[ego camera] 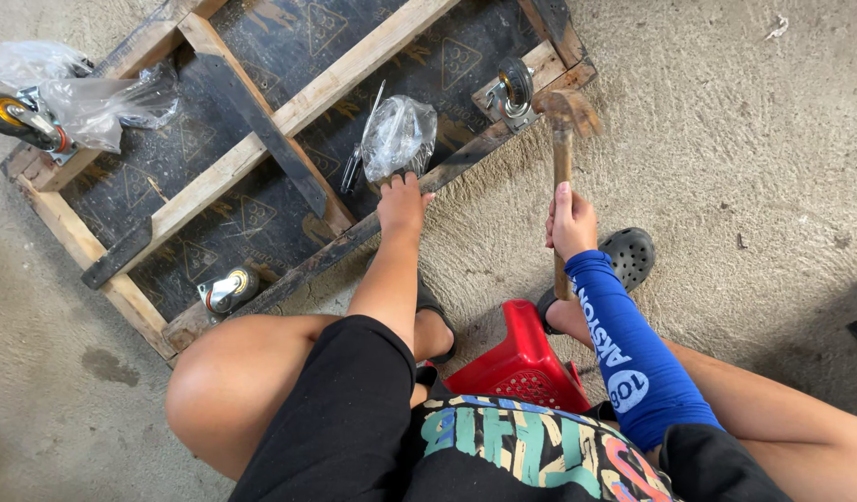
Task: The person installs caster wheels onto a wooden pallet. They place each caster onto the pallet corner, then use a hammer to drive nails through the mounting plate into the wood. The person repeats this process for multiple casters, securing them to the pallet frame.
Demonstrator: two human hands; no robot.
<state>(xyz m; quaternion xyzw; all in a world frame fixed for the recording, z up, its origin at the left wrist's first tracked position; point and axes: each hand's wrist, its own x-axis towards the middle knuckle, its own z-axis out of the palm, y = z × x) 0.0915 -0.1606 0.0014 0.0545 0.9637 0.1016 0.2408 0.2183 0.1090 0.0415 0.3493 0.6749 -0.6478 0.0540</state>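
Rough grey concrete floor [744,139] fills the scene, and on it lies a dark board in a wooden frame [298,112], stamped with faint triangular marks and crossed by pale battens. A crumpled clear plastic bag [398,138] sits near the frame's near edge, and a second, larger clear bag [93,98] lies at the far left, half covering a caster wheel [14,119]. Two more casters are fixed at the corners, one far right [514,85] and one near left [225,290]. The left hand [402,203] rests flat on the frame edge, fingers spread and touching the small bag's lower end, gripping nothing. The right hand [570,223] is closed around the wooden handle of a hammer [564,130], whose blurred head hangs above the frame's right corner. A red plastic stool [517,358] is mostly hidden under the person's legs, and the bags' contents are hard to make out.
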